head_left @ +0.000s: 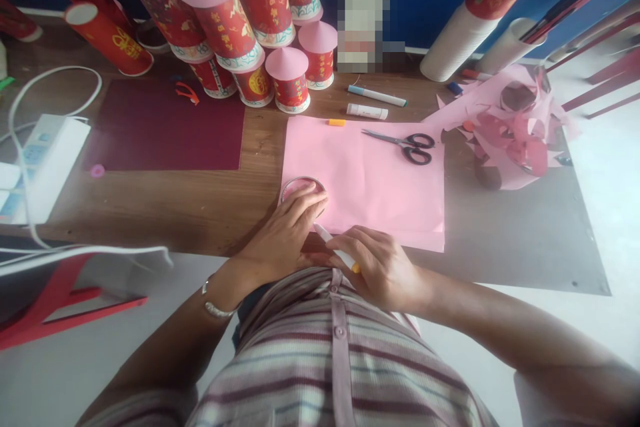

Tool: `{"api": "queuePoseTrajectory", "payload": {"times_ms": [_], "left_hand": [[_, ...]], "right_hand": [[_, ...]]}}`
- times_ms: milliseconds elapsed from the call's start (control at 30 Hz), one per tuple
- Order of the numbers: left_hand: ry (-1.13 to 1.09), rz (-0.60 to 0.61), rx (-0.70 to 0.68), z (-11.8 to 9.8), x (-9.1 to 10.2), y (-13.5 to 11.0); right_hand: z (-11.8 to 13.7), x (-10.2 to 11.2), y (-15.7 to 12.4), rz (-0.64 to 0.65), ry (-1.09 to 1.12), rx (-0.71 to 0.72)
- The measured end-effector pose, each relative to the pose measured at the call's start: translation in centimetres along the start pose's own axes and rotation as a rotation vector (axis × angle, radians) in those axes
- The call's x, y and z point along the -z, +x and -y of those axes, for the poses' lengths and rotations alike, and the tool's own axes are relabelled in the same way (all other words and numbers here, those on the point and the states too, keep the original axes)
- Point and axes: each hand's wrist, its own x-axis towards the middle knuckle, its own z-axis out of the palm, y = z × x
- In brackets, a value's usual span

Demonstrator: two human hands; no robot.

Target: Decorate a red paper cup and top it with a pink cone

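Observation:
A stack of pink paper (370,193) lies at the table's front edge. On its left corner is a round, thin-rimmed ring (303,179), partly hidden. My left hand (295,217) lies over this ring, its fingers close together and holding it against the paper. My right hand (383,263) is closed round a white marker pen (327,237) with a yellow end. The pen's tip is close to the ring's near side; whether it touches the paper I cannot tell. Black-handled scissors (405,142) rest on the sheet, near a small yellow cap (337,123).
Red paper lanterns (220,27) with pink cone tops stand at the back. A glue stick (367,111) and another marker (377,95) lie behind the paper. Pink scraps (515,140) pile up at right. A dark red sheet (175,127) and a power strip (47,167) are left.

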Motion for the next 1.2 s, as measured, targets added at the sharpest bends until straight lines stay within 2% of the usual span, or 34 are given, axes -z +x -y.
{"api": "queuePoseTrajectory", "payload": {"times_ms": [100, 233, 367, 467, 900, 1200], "left_hand": [[-0.001, -0.006, 0.008, -0.2, 0.1, 0.1], [-0.003, -0.008, 0.023, -0.5, 0.4, 0.2], [0.008, -0.006, 0.012, -0.7, 0.6, 0.3], [0.028, -0.009, 0.001, -0.7, 0.7, 0.3], [0.067, 0.0, 0.02, -0.9, 0.5, 0.3], [0.035, -0.056, 0.007, -1.3, 0.6, 0.3]], "right_hand": [[0.0, 0.5, 0.1, -0.01, 0.063, -0.023], [0.1, 2.9, -0.1, -0.058, 0.172, -0.006], [0.0, 5.8, -0.4, -0.153, 0.099, 0.07], [-0.4, 6.8, -0.3, -0.2, 0.015, 0.032], [-1.3, 6.0, 0.1, -0.148, 0.009, -0.001], [-1.7, 5.6, 0.1, -0.144, 0.014, -0.006]]}}
